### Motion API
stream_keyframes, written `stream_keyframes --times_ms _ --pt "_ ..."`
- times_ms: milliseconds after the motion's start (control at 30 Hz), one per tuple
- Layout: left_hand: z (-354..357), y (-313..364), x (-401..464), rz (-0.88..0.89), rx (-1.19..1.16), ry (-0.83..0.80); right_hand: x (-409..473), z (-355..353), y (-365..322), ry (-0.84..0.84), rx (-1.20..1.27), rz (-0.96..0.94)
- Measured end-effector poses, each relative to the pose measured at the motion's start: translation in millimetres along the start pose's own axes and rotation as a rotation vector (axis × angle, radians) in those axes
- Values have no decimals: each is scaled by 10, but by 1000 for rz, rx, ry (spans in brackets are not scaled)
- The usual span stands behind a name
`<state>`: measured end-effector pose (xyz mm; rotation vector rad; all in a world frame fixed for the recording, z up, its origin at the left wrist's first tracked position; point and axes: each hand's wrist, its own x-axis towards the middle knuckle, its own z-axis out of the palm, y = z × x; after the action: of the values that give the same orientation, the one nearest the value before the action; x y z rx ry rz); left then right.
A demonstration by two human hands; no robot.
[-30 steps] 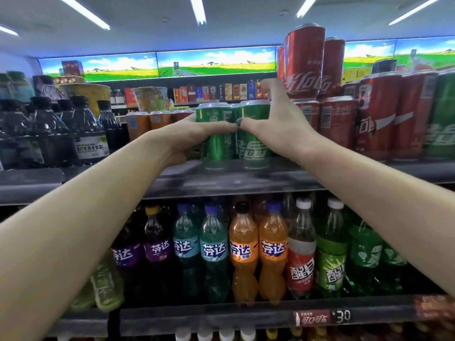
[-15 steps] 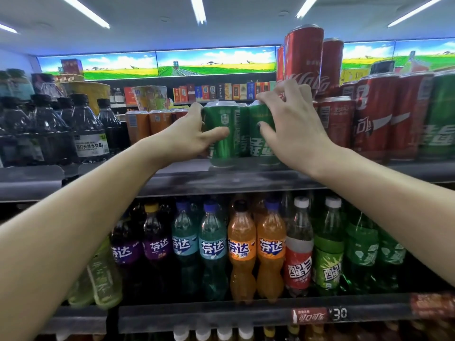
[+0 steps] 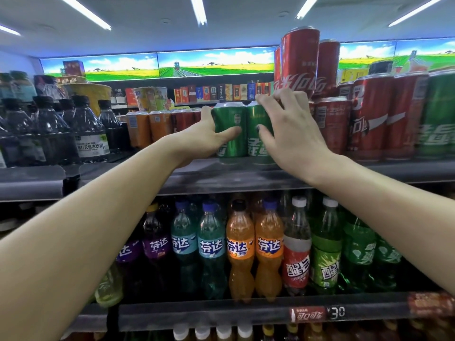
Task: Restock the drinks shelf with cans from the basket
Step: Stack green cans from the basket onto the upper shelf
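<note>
Green cans (image 3: 230, 130) stand upright, touching, left of the red cans (image 3: 332, 126); left hand (image 3: 208, 135) and right hand (image 3: 289, 129) each curl fingers round one.

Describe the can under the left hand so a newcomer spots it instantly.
Find the upper shelf, above the row of Fanta bottles. Two green cans stand side by side at its front edge, between orange cans and red Coca-Cola cans. It is the left green can, held by the left hand.
</note>
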<state>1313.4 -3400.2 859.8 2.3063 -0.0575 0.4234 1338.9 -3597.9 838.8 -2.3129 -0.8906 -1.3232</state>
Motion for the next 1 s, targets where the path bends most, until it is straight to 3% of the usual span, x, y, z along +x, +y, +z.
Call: stream_keyframes --times_ms 333,667,833,1000 --pt "82 206 -27 -110 218 -89 79 -119 97 -68 60 -45" --pt "-35 121 -3 -142 -124 -103 21 -85 57 -61 -63 -72" --pt "23 169 44 -186 -145 -69 81 -54 145 -131 33 -59" --pt "-4 113 83 -160 -169 -76 77 -34 122 -127 -56 -84"
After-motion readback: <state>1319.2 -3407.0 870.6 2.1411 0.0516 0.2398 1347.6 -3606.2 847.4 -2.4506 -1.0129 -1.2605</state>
